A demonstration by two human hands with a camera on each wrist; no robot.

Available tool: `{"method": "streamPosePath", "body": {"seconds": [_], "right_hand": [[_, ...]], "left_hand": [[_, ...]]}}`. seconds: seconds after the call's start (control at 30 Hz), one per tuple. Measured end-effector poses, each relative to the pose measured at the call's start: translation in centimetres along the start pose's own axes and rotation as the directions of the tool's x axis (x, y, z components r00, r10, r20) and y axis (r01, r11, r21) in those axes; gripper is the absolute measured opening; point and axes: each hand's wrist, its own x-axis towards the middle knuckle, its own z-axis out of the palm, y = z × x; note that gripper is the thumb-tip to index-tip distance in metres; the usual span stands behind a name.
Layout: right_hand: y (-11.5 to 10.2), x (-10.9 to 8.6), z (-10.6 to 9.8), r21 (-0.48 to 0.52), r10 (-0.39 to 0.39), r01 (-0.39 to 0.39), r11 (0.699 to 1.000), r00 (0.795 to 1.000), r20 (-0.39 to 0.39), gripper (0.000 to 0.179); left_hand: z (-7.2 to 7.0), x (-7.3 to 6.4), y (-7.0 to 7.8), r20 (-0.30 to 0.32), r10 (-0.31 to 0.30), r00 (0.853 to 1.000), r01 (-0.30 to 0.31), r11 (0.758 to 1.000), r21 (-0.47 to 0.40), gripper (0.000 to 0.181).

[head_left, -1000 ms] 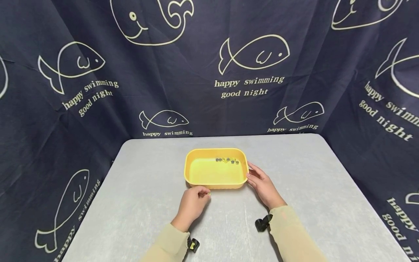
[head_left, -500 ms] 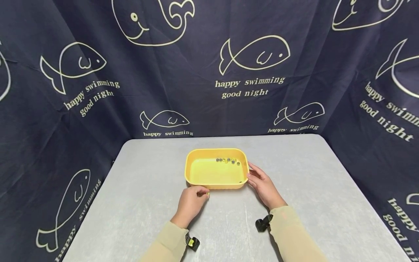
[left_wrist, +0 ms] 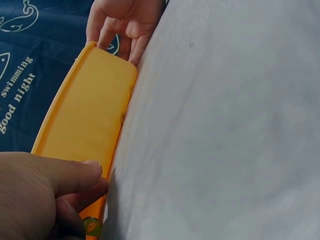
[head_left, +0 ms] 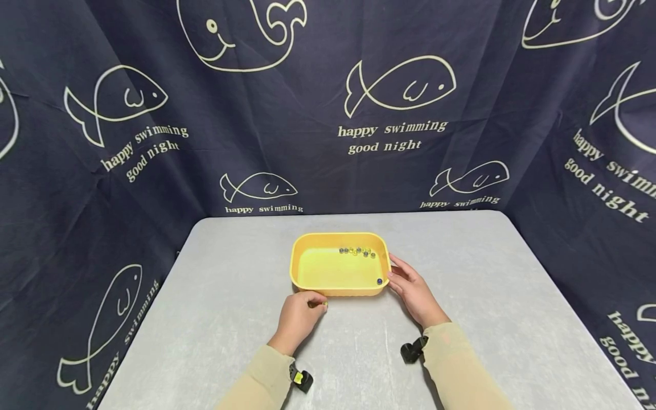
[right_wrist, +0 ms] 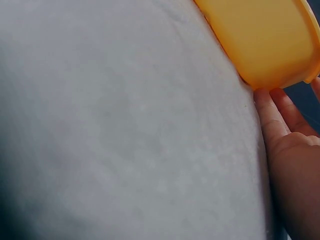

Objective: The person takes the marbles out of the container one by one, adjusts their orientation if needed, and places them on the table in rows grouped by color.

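At the middle of the grey table (head_left: 230, 319), a yellow tub (head_left: 323, 270) sits upright with its long side facing the person. Its rounded corners and raised rim are visible from above.

Along the far wall of the tub, in its right half, small marbles (head_left: 358, 250) lie in an uneven row; some are dark and some are yellowish. One dark blue marble (head_left: 380, 281) lies apart from the row, near the front right corner inside the tub.

The left hand (head_left: 298, 316) is positioned just outside the near wall, toward the left corner. Its fingers are curled in a narrow grip and hold a green-yellow marble (left_wrist: 92, 226), which shows below the fingers in the left wrist view. Whether this hand also touches the tub wall cannot be told.

The right hand (head_left: 416, 293) is set at the right end of the tub. Its fingers are extended and spread, with the fingertips resting on the outside of the end wall.

Both arms wear beige sleeves (head_left: 461, 364). A black device (head_left: 410, 352) is fitted at the right wrist, and a second black unit (head_left: 304, 381) at the left wrist.

Behind the table hangs a dark blue curtain (head_left: 318, 171) printed with pale fish outlines and lettering.
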Motion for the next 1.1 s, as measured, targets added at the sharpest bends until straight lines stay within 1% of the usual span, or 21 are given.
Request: {"method": "streamPosePath", "body": {"seconds": [0.2, 0.73, 0.93, 1.1], "right_hand": [[-0.01, -0.09, -0.04, -0.009, -0.005, 0.005, 1.0, 1.0, 0.006, 0.062], [0.03, -0.05, -0.05, -0.012, 0.002, -0.002, 1.0, 1.0, 0.011, 0.063], [0.02, -0.08, -0.06, -0.025, 0.002, -0.001, 1.0, 1.0, 0.012, 0.062], [0.0, 0.0, -0.04, -0.031, -0.004, 0.004, 1.0, 1.0, 0.008, 0.062]], "left_hand": [[0.01, -0.09, -0.07, 0.005, 0.019, 1.0, -0.019, 1.0, 0.007, 0.012], [-0.04, -0.27, 0.18, -0.002, 0.052, 0.999, -0.051, 0.996, 0.079, 0.013], [-0.05, -0.32, 0.34, -0.002, 0.057, 0.998, -0.056, 0.995, 0.088, 0.013], [-0.16, -0.39, 0.51, 0.003, 0.052, 0.999, -0.053, 0.996, 0.078, 0.013]]}}
